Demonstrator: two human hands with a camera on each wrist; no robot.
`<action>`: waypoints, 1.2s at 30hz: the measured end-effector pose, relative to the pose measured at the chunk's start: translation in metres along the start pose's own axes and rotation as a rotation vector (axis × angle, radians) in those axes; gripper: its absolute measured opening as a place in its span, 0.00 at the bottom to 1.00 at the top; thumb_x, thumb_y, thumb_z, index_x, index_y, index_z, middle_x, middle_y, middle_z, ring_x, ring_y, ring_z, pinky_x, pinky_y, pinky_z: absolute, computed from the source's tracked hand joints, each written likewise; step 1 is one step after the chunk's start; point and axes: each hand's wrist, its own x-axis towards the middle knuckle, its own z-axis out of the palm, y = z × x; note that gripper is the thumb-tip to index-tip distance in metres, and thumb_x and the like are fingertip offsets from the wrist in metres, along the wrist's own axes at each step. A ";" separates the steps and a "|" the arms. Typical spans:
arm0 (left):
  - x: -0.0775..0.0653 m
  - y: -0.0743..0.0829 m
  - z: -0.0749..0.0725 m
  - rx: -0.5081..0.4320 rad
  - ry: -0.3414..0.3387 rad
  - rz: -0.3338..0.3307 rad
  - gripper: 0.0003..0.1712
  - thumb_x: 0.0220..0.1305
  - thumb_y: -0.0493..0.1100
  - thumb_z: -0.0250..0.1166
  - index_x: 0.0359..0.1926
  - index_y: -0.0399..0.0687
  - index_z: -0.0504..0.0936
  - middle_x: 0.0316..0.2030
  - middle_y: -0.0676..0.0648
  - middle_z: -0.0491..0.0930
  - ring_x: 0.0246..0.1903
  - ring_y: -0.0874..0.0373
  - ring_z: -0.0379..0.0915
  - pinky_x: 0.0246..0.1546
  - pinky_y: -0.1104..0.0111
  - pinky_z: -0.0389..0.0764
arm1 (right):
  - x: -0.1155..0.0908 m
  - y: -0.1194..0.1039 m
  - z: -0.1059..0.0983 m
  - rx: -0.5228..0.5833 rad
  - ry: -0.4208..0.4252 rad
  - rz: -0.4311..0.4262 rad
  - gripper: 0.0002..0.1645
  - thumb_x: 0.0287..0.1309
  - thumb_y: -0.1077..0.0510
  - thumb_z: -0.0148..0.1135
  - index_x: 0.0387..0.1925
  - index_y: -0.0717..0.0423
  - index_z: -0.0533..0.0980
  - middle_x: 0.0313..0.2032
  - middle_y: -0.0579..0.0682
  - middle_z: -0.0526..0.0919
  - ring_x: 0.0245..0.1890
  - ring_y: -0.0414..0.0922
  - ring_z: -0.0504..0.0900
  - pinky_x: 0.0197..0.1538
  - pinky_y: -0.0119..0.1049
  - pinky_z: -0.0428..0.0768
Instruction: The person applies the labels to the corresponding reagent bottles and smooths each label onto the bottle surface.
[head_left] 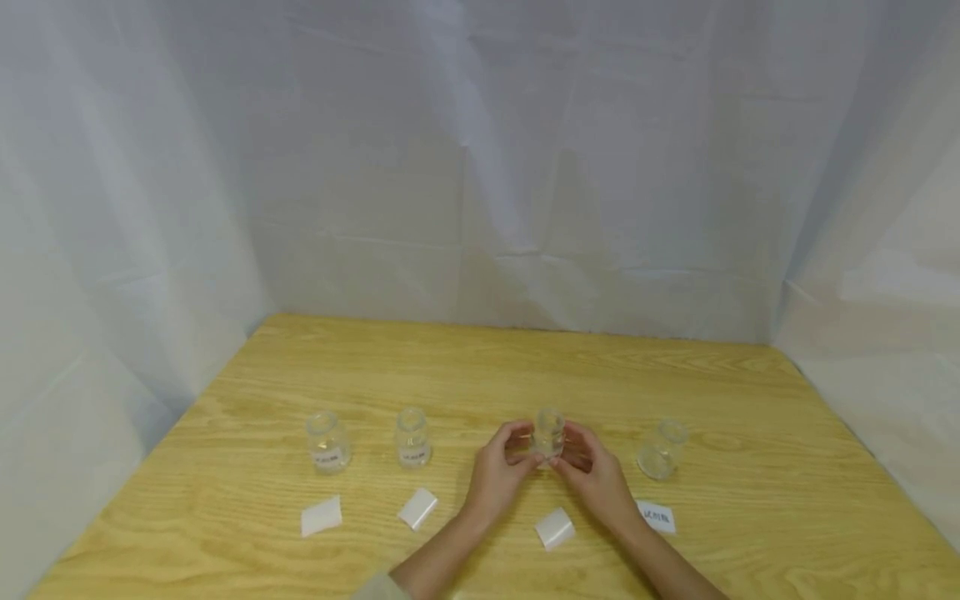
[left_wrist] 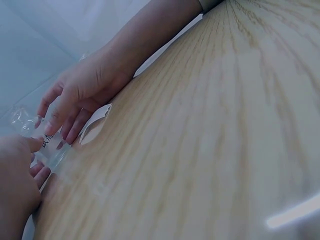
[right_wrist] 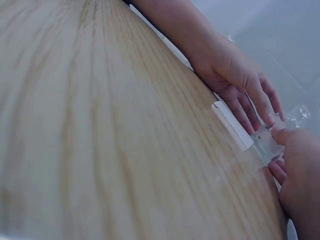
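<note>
Both hands are around a small clear glass bottle (head_left: pixel 549 429) that stands upright right of the table's middle. My left hand (head_left: pixel 497 471) curls round its left side, and my right hand (head_left: pixel 596 475) round its right side. The thumbs meet low on the front, over a white label with dark writing, which shows on the bottle (right_wrist: pixel 270 135) in the right wrist view. Directly in front of the hands lies a blank, slightly curled white paper piece (head_left: pixel 555 528). In the left wrist view the fingers of the right hand (left_wrist: pixel 87 92) reach round the glass.
Two labelled glass bottles, one far left (head_left: pixel 327 446) and a narrower bottle (head_left: pixel 412 437), stand to the left. Another glass bottle (head_left: pixel 662 450) is at right, with a written label (head_left: pixel 656 517) before it. Blank papers (head_left: pixel 321 516) lie before the left bottles. White sheeting (head_left: pixel 480 167) encloses the table.
</note>
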 end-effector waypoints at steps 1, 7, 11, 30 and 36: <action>0.001 -0.004 0.000 0.006 -0.003 0.001 0.23 0.52 0.28 0.66 0.50 0.32 0.73 0.48 0.37 0.75 0.47 0.45 0.72 0.42 0.71 0.77 | 0.000 0.000 0.000 0.010 0.002 -0.003 0.29 0.49 0.70 0.65 0.55 0.63 0.69 0.48 0.62 0.76 0.45 0.54 0.78 0.46 0.34 0.77; 0.001 -0.004 -0.004 0.072 -0.011 0.042 0.20 0.54 0.30 0.65 0.49 0.35 0.75 0.47 0.40 0.77 0.46 0.47 0.73 0.44 0.70 0.76 | 0.001 0.000 -0.003 0.030 0.019 -0.027 0.25 0.47 0.71 0.66 0.50 0.63 0.72 0.46 0.58 0.78 0.43 0.52 0.78 0.46 0.34 0.77; 0.001 -0.004 -0.006 0.089 -0.031 0.042 0.19 0.55 0.31 0.64 0.50 0.35 0.75 0.47 0.41 0.77 0.48 0.48 0.73 0.47 0.69 0.74 | 0.001 0.002 -0.005 0.020 0.022 -0.045 0.23 0.47 0.71 0.65 0.48 0.63 0.73 0.45 0.57 0.79 0.41 0.49 0.79 0.46 0.34 0.77; -0.005 0.032 -0.007 0.049 -0.026 0.010 0.18 0.55 0.25 0.61 0.48 0.25 0.73 0.45 0.31 0.75 0.46 0.37 0.71 0.46 0.57 0.75 | 0.000 -0.003 -0.003 0.055 0.022 0.034 0.24 0.47 0.68 0.68 0.48 0.64 0.71 0.45 0.57 0.77 0.44 0.53 0.77 0.45 0.34 0.78; -0.001 0.004 -0.004 0.037 -0.024 0.009 0.21 0.53 0.30 0.66 0.50 0.32 0.75 0.47 0.37 0.76 0.47 0.44 0.72 0.44 0.66 0.77 | 0.000 -0.002 -0.003 0.041 0.026 0.024 0.22 0.48 0.66 0.67 0.47 0.62 0.72 0.44 0.55 0.78 0.42 0.50 0.78 0.45 0.34 0.78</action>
